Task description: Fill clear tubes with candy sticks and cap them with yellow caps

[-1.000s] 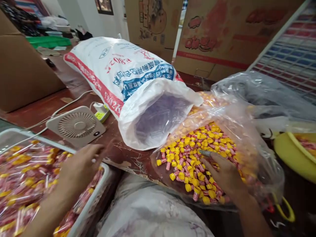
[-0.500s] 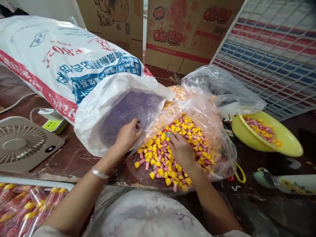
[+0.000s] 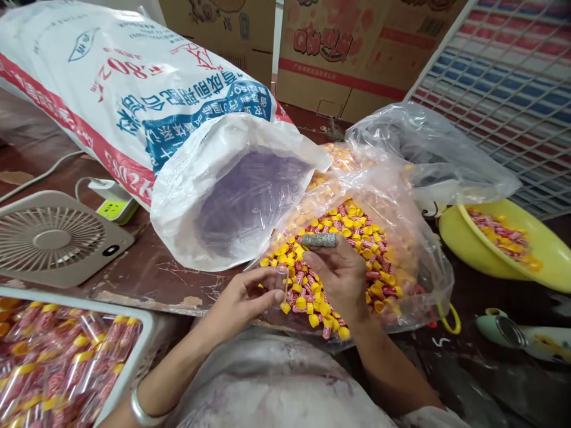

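1. Since half a second ago, the left hand (image 3: 247,300) has left the mouth of the white sack (image 3: 147,107) and come nearer the wearer; the right hand (image 3: 341,276) has turned, its grey-wrapped finger (image 3: 319,240) now pointing across to the left.
2. The left forearm, wearing a silver bangle (image 3: 145,409), reaches forward and inward from the lower left.
3. The left thumb and index finger are pinched together on a small clear tube (image 3: 282,278).
4. The right forearm slants up and inward from the lower right, its hand over the pile.
5. The right fingers are bent, thumb below the wrapped finger; whether anything is gripped there, I cannot tell.
6. Yellow-capped candies (image 3: 310,291) lie heaped beneath and between the hands, in a clear bag (image 3: 428,279) spreading beyond the right one.
7. On the desk (image 3: 172,282), the sack lies beyond the left hand, a fan (image 3: 49,241) to that hand's left; a yellow bowl (image 3: 475,252) stands right of the right hand.
8. A white tray (image 3: 148,333) sits left of the left forearm.
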Demonstrator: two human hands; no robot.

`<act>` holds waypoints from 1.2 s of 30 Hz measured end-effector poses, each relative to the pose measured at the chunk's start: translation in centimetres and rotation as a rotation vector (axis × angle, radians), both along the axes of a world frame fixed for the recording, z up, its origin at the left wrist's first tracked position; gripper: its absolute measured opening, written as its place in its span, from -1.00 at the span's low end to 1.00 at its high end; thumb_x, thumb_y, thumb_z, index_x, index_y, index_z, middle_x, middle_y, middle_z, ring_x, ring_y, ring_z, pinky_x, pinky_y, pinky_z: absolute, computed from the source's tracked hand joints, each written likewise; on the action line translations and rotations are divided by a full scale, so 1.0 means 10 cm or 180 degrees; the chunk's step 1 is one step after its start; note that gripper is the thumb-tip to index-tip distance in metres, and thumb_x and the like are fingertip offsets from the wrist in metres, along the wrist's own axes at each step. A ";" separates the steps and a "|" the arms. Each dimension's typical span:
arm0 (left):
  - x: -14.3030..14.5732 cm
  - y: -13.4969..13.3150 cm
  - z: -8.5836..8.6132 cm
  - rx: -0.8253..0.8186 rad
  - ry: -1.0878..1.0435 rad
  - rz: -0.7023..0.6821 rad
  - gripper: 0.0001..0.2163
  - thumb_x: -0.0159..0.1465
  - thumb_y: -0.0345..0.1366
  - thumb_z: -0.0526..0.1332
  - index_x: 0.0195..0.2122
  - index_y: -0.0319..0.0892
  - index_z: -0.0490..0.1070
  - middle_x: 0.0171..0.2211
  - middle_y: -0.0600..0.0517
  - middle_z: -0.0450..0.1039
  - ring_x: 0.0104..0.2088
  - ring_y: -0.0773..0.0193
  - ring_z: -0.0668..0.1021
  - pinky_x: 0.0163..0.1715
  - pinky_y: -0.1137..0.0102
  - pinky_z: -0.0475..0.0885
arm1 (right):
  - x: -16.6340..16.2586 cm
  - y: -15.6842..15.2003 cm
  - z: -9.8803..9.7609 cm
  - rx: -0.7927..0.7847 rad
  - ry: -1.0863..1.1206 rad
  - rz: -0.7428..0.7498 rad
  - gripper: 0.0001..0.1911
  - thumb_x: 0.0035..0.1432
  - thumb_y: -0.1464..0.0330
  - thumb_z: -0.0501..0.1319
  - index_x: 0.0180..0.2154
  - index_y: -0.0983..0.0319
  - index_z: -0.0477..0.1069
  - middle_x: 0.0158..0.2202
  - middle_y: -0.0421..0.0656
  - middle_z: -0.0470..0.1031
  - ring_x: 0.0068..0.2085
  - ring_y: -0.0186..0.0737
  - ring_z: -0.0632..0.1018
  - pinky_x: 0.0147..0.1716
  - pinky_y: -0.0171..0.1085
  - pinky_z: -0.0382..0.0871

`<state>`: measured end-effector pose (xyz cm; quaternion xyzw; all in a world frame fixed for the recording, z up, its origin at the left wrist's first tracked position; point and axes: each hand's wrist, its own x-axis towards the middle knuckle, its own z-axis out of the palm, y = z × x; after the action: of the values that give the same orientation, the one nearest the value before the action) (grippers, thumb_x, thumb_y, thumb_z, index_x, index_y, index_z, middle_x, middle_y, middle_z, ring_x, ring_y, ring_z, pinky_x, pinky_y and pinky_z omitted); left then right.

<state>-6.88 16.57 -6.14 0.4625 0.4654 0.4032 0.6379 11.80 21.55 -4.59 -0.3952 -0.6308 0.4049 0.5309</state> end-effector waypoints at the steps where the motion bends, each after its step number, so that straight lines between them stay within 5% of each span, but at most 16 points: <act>1: 0.01 0.00 -0.01 -0.0031 -0.0093 -0.0019 -0.67 0.20 -0.15 0.39 -0.07 -0.19 0.54 -0.22 -0.05 0.60 -0.20 0.15 0.58 -0.20 0.38 0.45 | -0.02 0.00 0.00 0.0013 -0.0001 0.0009 -0.82 0.24 0.27 0.34 -0.15 0.20 0.49 -0.21 -0.15 0.65 -0.19 -0.18 0.66 -0.13 -0.23 0.61; 8: -0.16 0.07 -0.14 0.0174 -0.0323 0.0617 -0.70 0.17 -0.20 0.43 -0.19 -0.17 0.39 -0.25 0.01 0.57 -0.21 0.23 0.59 -0.11 0.35 0.48 | 0.19 0.07 -0.18 -0.0489 0.0325 -0.0037 -0.81 0.22 0.24 0.35 -0.16 0.17 0.55 -0.22 -0.20 0.62 -0.20 -0.26 0.62 -0.21 -0.32 0.61; 18: -0.36 -0.20 -0.29 -0.0110 -0.0071 0.0762 -0.64 0.20 -0.17 0.40 -0.05 -0.15 0.39 -0.21 -0.03 0.60 -0.21 0.23 0.59 -0.23 0.43 0.48 | 0.40 -0.09 -0.49 -0.1797 0.0863 0.0425 -0.74 0.11 0.19 0.45 -0.21 0.18 0.57 -0.31 -0.25 0.55 -0.38 -0.32 0.59 -0.36 -0.30 0.64; 23: -0.38 -0.34 -0.32 -0.0200 0.0038 0.0724 -0.65 0.23 -0.16 0.37 -0.03 -0.15 0.36 -0.20 -0.04 0.60 -0.21 0.20 0.60 -0.22 0.38 0.49 | 0.40 -0.14 -0.55 -0.1960 0.0860 0.0633 -0.77 0.13 0.19 0.42 -0.20 0.15 0.55 -0.25 -0.25 0.55 -0.30 -0.30 0.59 -0.29 -0.29 0.62; 31: -0.32 -0.55 -0.37 -0.0271 0.0309 0.0420 -0.72 0.26 -0.25 0.23 -0.01 -0.11 0.32 -0.28 0.04 0.53 -0.31 0.26 0.51 -0.39 0.44 0.35 | 0.39 -0.31 -0.54 -0.1539 -0.0426 0.0836 -0.75 0.23 0.16 0.32 -0.25 0.22 0.49 -0.36 -0.23 0.48 -0.37 -0.32 0.49 -0.43 -0.39 0.45; 34: -0.21 -0.53 -0.37 -0.0091 0.0792 0.0112 -0.91 0.29 -0.28 0.08 -0.31 -0.12 0.34 -0.49 0.13 0.36 -0.48 0.31 0.40 -0.46 0.43 0.29 | 0.38 -0.33 -0.53 -0.1593 -0.0247 0.0726 -0.73 0.20 0.14 0.35 -0.24 0.20 0.49 -0.32 -0.21 0.51 -0.29 -0.23 0.56 -0.27 -0.28 0.54; 36: -0.08 -0.47 -0.36 0.0342 0.1478 -0.0153 -0.78 0.32 -0.22 0.08 -0.47 -0.14 0.26 -0.51 0.11 0.30 -0.47 0.29 0.40 -0.44 0.40 0.29 | 0.38 -0.34 -0.51 -0.1532 -0.0080 0.0580 -0.75 0.19 0.15 0.36 -0.24 0.19 0.49 -0.31 -0.21 0.54 -0.26 -0.21 0.58 -0.22 -0.27 0.54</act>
<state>-7.68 11.84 -9.70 0.5870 0.5664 0.2950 0.4976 15.63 18.13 -9.71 -0.4568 -0.5559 0.5845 0.3750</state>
